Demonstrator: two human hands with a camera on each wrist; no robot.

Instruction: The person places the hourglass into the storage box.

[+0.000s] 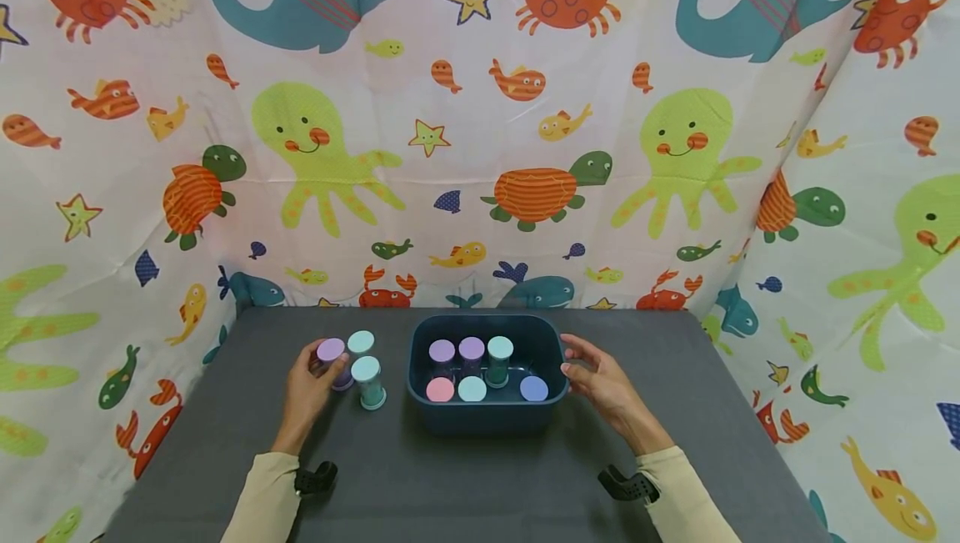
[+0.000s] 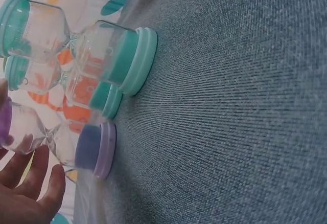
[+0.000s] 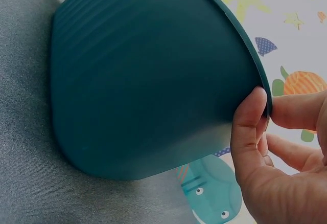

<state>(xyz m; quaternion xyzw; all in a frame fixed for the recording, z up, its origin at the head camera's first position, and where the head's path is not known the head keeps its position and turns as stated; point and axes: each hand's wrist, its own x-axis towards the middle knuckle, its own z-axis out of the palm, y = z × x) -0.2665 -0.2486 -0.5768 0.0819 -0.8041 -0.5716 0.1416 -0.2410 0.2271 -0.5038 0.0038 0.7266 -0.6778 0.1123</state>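
My left hand [image 1: 306, 384] grips a purple-capped sand timer [image 1: 331, 351] around its upper part; in the left wrist view its purple base [image 2: 106, 150] is close to or on the cloth. Two teal-capped sand timers stand upright beside it, a nearer one [image 1: 367, 382] and a farther one [image 1: 361, 342]. With thumb and fingers, my right hand [image 1: 600, 380] pinches the right rim of a dark blue bin [image 1: 487, 419]. Inside the bin are several sand timers, including a teal one [image 1: 498, 361], two with purple caps, and others showing pink [image 1: 439, 390], mint and blue [image 1: 533, 389] tops.
A grey cloth [image 1: 465, 485] covers the table under everything. Behind it and along the sides hangs a white curtain [image 1: 465, 268] printed with sea animals. Dark bands [image 1: 628, 485] sit on both wrists.
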